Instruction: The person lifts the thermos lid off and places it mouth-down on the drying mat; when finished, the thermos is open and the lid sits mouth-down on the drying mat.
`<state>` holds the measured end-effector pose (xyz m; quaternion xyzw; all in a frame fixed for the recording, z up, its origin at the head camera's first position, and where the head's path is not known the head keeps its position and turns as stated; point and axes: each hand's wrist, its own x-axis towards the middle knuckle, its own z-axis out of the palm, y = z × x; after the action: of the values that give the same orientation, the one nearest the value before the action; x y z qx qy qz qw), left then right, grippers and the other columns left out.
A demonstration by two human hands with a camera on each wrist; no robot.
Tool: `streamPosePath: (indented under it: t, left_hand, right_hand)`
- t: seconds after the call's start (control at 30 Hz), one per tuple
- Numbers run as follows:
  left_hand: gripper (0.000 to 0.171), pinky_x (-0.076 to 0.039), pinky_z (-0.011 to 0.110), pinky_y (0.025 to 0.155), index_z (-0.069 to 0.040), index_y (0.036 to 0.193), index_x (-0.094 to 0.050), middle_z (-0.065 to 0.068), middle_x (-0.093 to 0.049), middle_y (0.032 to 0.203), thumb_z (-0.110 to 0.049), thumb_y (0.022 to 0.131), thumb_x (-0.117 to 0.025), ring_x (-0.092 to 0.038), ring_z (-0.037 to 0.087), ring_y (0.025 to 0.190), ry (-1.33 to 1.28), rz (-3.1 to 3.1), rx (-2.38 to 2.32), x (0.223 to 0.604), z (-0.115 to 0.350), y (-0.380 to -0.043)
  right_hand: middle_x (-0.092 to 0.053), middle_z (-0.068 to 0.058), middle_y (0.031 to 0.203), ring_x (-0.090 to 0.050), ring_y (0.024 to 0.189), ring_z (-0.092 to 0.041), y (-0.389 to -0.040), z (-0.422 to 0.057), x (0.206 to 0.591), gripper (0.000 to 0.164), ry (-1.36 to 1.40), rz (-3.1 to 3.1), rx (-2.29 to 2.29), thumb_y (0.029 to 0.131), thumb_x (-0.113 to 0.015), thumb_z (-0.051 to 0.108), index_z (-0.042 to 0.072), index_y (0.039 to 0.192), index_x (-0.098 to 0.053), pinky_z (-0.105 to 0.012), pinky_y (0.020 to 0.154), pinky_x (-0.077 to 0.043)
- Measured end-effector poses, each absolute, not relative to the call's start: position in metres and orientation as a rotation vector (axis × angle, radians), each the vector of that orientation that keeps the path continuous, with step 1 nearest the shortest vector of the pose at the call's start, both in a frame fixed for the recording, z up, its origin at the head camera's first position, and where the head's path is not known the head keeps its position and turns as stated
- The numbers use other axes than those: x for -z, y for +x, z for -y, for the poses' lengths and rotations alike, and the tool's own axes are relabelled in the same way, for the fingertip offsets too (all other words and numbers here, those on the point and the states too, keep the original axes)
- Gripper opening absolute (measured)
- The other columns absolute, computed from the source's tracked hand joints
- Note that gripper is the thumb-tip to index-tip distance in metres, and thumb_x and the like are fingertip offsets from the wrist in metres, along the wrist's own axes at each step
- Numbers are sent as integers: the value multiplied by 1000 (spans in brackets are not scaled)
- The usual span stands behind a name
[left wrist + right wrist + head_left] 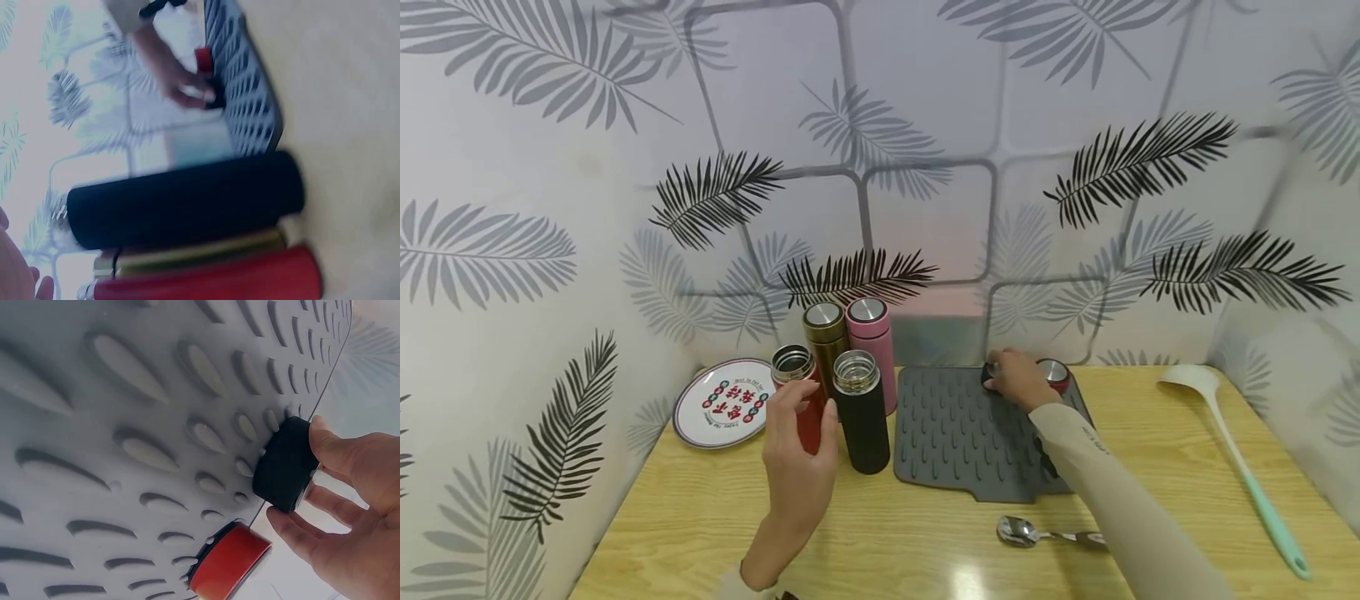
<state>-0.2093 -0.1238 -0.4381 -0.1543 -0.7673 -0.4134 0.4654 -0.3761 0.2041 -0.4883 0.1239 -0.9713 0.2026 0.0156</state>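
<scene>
At the back of the grey ridged mat (955, 433), my right hand (1021, 379) holds a black bottle lid (287, 464) between thumb and fingers, the lid standing on the mat. A red lid (230, 562) sits beside it. My left hand (801, 467) is raised with loosely bent fingers, holding nothing, in front of a lidless red thermos (809, 421). Close to its right stands a black thermos (862, 425), its steel mouth uncovered. Behind these are a gold thermos (827, 337) and a pink thermos (872, 342), both with lids on.
A white plate (692, 417) with red lettering lies at the back left. In front of the mat is a spoon (1018, 531), its handle partly behind my right sleeve. On the far right lies a white ladle (1213, 408) with a green handle. Patterned walls border the wooden table (925, 550).
</scene>
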Motion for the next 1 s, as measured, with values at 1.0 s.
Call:
streamPosePath:
  t: [1.0]
  left_hand:
    - [83,-45,61,110,1,155,-41,29,-48,153,-27,89,-83,-51,48,137,-573,2850,897,347,190,-350]
  right_hand:
    - [-66,-29,121,-64,112,-45,-382,-205,492,44,383,3038,-661,91,-79,9,-8,129,-65,-58,96,-52]
